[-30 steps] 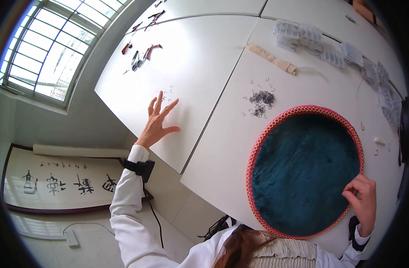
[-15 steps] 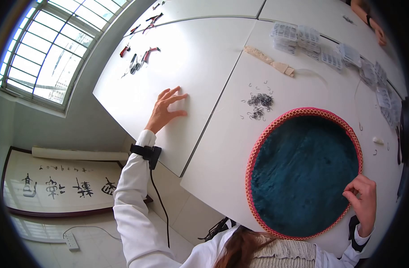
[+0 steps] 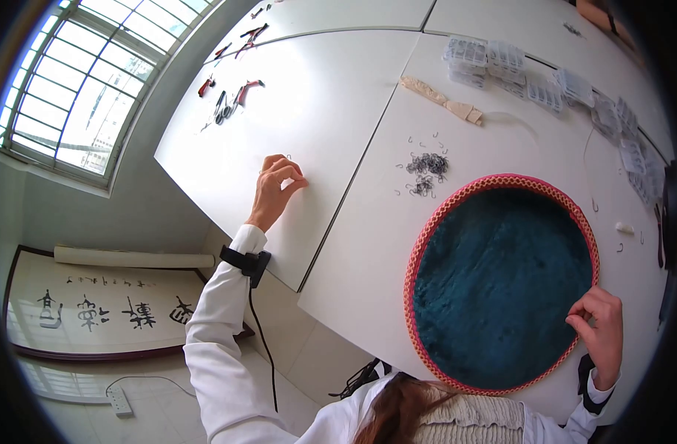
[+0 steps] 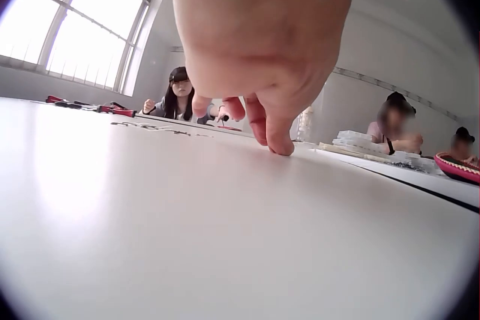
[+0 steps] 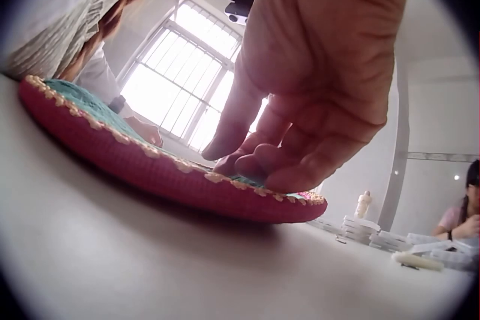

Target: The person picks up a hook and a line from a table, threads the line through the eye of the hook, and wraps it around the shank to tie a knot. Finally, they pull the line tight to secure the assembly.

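The left hand [image 3: 275, 191] is low over the white table, its fingers curled and thumb tip close to the index finger; in the left wrist view the fingertips [image 4: 281, 147] come down to the tabletop. Nothing visible shows between them. Small wire hooks [image 4: 154, 127] lie just beyond that hand. The right hand [image 3: 601, 325] rests loosely curled at the right rim of a round teal pad [image 3: 501, 288] with a red and cream woven edge. From the right wrist, its fingers [image 5: 289, 177] lie against the woven rim [image 5: 157, 174], with no object seen in them.
Dark hooks [image 3: 429, 164] are heaped above the pad. Clear plastic boxes [image 3: 505, 55], a beige wrapped bundle [image 3: 442, 100] and a small white piece [image 3: 624, 229] lie farther out. Red-handled pliers [image 3: 246, 90] are at upper left. Other people sit across the table.
The left hand's spread fingers have drawn together and curled, after the hand moved slightly right. The right hand has stayed put. At upper right, another person's hand came into view and withdrew.
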Demonstrator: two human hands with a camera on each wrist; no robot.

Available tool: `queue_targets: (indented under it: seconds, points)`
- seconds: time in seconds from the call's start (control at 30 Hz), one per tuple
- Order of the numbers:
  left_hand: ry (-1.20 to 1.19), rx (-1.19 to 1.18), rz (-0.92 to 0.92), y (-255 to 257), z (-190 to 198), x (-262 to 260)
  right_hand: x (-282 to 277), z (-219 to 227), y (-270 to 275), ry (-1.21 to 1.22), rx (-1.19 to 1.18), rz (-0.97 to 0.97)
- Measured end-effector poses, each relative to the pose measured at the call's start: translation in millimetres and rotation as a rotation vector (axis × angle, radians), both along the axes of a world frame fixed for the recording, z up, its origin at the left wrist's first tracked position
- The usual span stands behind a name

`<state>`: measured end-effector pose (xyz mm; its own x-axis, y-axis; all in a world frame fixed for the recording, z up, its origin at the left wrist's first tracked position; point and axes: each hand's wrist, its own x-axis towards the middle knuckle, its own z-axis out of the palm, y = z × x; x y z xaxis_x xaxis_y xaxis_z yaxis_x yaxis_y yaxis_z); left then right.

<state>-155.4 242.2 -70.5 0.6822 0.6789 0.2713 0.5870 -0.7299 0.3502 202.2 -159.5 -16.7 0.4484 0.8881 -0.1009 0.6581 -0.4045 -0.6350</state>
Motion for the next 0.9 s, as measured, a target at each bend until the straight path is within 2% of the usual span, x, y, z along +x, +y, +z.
queue_targets:
  seconds: [0.07,0.13,0.37,0.47,0.53,0.7,0.8,0.87,0.9]
  points:
    - [-0.006,0.035,-0.011,-1.3,-3.2,-1.0,-0.6,0.8,-0.3,-0.016,-0.009,0.020]
    - [0.023,0.169,-0.080,-2.8,-5.3,0.5,-0.7,-0.6,-1.2,-0.019,-0.011,0.027]
    - [0.139,0.221,-0.145,-9.6,-8.4,2.5,-2.7,1.9,-0.6,-0.024,-0.009,0.060]
    - [0.109,0.210,-0.134,-7.9,-8.3,0.6,-2.8,6.3,1.0,0.000,0.050,0.070]
    - [-0.013,0.030,-0.021,-4.1,-5.9,-3.0,-0.1,7.1,0.8,-0.004,0.062,0.083]
    - [0.039,-0.057,0.061,-4.9,7.5,-2.7,0.5,17.1,10.8,-0.023,0.016,0.127]
    - [-0.003,-0.043,0.040,-1.4,9.0,-2.0,-3.4,25.6,25.1,-0.054,0.018,0.210]
    - [-0.016,-0.035,0.012,1.9,8.1,-0.7,-9.5,37.1,46.8,-0.110,0.052,0.367]
    - [-0.013,-0.036,0.000,2.9,6.6,-0.4,-13.9,41.7,61.1,-0.034,0.060,0.396]
